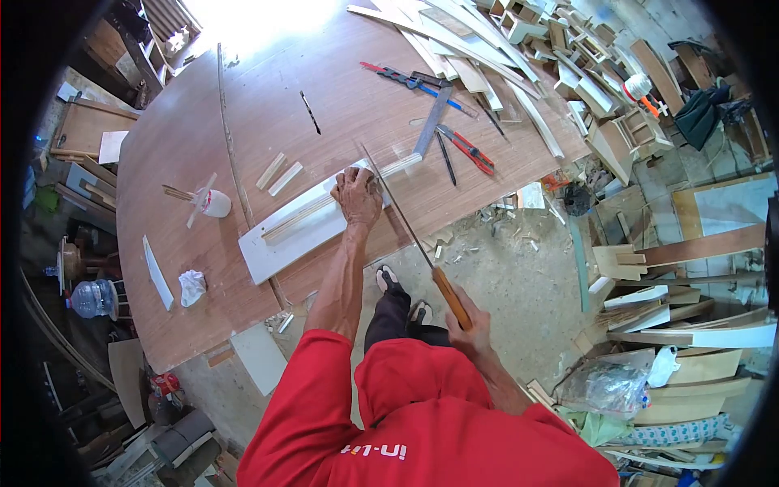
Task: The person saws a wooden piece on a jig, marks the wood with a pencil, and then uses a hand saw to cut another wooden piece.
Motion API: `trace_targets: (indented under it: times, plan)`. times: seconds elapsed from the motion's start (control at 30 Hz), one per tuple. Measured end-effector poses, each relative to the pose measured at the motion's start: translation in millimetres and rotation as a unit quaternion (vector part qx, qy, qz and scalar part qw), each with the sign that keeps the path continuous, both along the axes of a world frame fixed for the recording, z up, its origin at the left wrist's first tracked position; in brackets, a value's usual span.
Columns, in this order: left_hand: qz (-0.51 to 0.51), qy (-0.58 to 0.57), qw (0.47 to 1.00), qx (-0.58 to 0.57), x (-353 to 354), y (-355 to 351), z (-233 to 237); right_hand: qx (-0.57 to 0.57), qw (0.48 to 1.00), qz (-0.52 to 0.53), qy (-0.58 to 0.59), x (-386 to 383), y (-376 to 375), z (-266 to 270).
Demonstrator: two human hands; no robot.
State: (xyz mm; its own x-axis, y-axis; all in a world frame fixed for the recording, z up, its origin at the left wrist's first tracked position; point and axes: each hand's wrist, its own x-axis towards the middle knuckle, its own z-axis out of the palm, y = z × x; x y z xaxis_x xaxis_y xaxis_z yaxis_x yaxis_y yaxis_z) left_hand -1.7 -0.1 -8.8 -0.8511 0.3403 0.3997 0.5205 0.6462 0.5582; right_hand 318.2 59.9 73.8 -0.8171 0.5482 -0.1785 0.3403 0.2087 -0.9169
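Observation:
My left hand point(357, 197) is closed over a thin wooden strip point(304, 221), pressing it onto a white board point(268, 252) at the table's near edge. The strip's far end sticks out to the right, past the board. In my right hand point(474, 331) is the brown wooden handle of a hand saw point(451, 299), gripped in wrapped fingers. Its long narrow blade slants up and left, crossing the strip just right of my left hand. Where the teeth meet the wood is too fine to make out.
On the brown table point(178, 146) lie two short wood pieces point(278, 174), a metal square point(434, 122), a red utility knife point(469, 150) and a drill bit point(311, 112). A white tub point(214, 203) stands left. Wood offcuts point(479, 57) pile up at the far right.

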Motion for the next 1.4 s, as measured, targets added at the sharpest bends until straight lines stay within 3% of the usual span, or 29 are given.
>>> trace_targets:
  times: [0.03,0.1,0.2,0.3,0.43,0.57,0.63,0.7,0.9,1.13,1.3,1.4]
  plan:
    - [-0.001,-0.006,1.000,-0.004,-1,0,-1,0.001,1.000,0.003,-0.001,16,-1,-4]
    - [0.002,-0.012,1.000,-0.009,-3,-3,-4,0.059,0.993,-0.011,0.106,39,-2,-17]
    - [-0.002,0.015,1.000,0.019,-1,3,-3,0.079,0.997,-0.006,0.005,6,1,-1]
    - [-0.013,-0.006,1.000,-0.020,1,-5,6,0.012,1.000,0.002,0.010,-29,3,3]
    - [-0.005,-0.004,1.000,0.003,-2,2,1,0.043,0.999,0.001,0.032,29,2,3]
    - [0.000,0.012,1.000,0.007,-2,1,-1,0.070,0.995,-0.002,0.070,22,2,-3]
    - [-0.002,0.013,1.000,-0.002,0,1,2,0.036,0.999,0.014,-0.001,-16,6,1]
    - [-0.006,0.018,1.000,-0.016,-2,-2,8,0.043,0.998,0.011,0.041,-16,2,-1]
    - [-0.003,0.011,1.000,0.010,-2,-2,0,0.071,0.995,0.001,0.066,37,-1,-11]
    - [-0.009,0.008,1.000,0.010,-2,1,5,0.017,1.000,-0.006,0.015,-23,0,15]
    - [-0.009,-0.012,1.000,0.003,-1,-3,1,-0.011,0.998,-0.019,0.060,30,-5,17]
    - [-0.008,0.003,1.000,0.010,1,2,2,0.077,0.997,-0.004,0.029,-9,1,21]
